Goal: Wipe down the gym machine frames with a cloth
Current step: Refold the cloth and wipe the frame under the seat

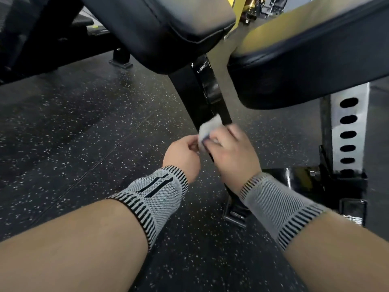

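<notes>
Cloth (207,128), white and crumpled, pressed against black frame post (202,91) below two dark seat pads (305,66). Right hand (235,152) curled over cloth, gripping it against post. Left hand (183,153) just beside, fingers curled, pinching cloth's lower edge. Grey knit wrist sleeves (155,190) on both forearms. Speckled rubber floor (84,127) beneath.

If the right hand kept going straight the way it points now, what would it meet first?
The right hand, gripping the white cloth, points up along the black frame post it is on. It would probably slide up the post and meet the underside of the black seat pad first, though depth is unclear.
</notes>
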Available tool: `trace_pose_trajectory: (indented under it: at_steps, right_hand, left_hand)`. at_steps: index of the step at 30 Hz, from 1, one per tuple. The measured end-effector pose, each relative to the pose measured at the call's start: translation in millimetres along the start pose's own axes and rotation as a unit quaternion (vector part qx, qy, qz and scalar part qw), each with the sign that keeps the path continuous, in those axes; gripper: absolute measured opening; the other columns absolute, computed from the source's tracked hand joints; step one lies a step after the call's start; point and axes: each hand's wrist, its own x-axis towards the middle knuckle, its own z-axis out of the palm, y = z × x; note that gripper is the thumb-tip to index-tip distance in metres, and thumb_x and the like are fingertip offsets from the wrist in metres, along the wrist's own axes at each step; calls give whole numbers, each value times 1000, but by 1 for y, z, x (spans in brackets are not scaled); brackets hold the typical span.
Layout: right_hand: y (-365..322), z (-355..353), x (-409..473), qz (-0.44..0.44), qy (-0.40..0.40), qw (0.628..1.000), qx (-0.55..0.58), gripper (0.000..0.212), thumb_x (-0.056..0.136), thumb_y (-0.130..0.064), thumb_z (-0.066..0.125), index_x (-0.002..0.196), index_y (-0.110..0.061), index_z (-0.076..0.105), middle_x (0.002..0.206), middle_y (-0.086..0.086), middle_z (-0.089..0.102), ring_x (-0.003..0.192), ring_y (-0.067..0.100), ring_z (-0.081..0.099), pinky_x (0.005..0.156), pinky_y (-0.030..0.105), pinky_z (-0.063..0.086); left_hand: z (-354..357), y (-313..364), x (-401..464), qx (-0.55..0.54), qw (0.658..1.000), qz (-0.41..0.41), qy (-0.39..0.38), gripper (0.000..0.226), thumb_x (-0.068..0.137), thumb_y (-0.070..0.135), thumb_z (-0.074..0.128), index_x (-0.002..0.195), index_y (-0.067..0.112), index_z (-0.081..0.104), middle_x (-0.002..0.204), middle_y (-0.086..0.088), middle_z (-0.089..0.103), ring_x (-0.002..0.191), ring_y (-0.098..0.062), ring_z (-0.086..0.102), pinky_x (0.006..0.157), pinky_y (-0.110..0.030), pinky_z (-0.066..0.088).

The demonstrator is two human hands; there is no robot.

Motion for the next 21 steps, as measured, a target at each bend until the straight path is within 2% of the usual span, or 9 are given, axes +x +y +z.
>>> trace_pose_trajectory:
  at_steps: [2,5,9,11,13,15,17,19,21]
  right_hand:
    - [11,7,-53,-15,-67,997,-37,14,66,-8,69,80,-10,71,96,7,63,81,29,54,68,40,51]
    - [12,9,-73,13,-131,990,-52,24,54,-2,81,75,-6,71,91,11,63,74,32,56,63,42,53]
    - [-4,-7,-8,48,-2,999,7,16,60,-1,71,75,-5,69,85,9,59,78,34,55,63,37,46]
    - [-6,-7,-2,50,17,999,6,10,64,-6,69,75,-5,70,85,9,60,77,32,55,62,34,43]
    - [-8,-1,-29,53,-90,994,-35,15,75,-10,67,89,-8,71,105,9,61,89,30,55,70,36,46]
    - [-3,7,-70,56,-249,965,-62,32,89,-10,54,120,-11,62,135,9,45,110,28,46,88,37,44]
    - [2,10,-102,89,-345,934,-14,42,92,-10,51,133,-13,48,141,6,35,117,24,42,91,32,43]
    - [5,9,-125,143,-382,911,56,44,89,-10,58,131,-14,46,135,3,36,103,18,48,86,29,48]
    - [5,8,-146,198,-411,885,87,44,84,-11,67,123,-17,49,128,-2,35,85,11,51,77,21,49]
  left_hand:
    - [2,-2,2,-22,999,-17,-34,53,92,-8,36,129,23,58,104,5,66,70,-12,58,58,-18,44]
    - [3,-6,8,-27,999,-14,-40,56,91,-9,34,129,25,58,110,2,68,60,-10,54,48,-18,40]
    - [10,-13,7,5,999,-2,-33,52,91,-8,35,127,20,59,98,6,69,92,-17,66,76,-32,56]
    - [17,-16,5,8,999,-10,-41,49,90,-10,36,121,18,61,96,5,69,92,-18,67,80,-33,55]
    - [25,-19,3,8,998,-16,-53,46,91,-6,41,122,22,60,106,2,70,83,-15,64,65,-22,54]
    - [29,-22,4,-9,997,-28,-67,43,92,-1,47,127,21,58,114,1,68,83,-12,60,58,-14,47]
    - [33,-24,5,-18,994,-55,-94,48,93,-5,45,135,18,53,117,0,65,98,-16,61,75,-22,51]
    - [39,-26,4,-5,990,-83,-113,47,94,-7,42,135,14,52,125,-2,63,114,-22,60,94,-30,48]
    - [47,-26,0,3,985,-102,-142,47,96,-9,38,138,11,48,129,-3,60,121,-21,56,99,-30,45]
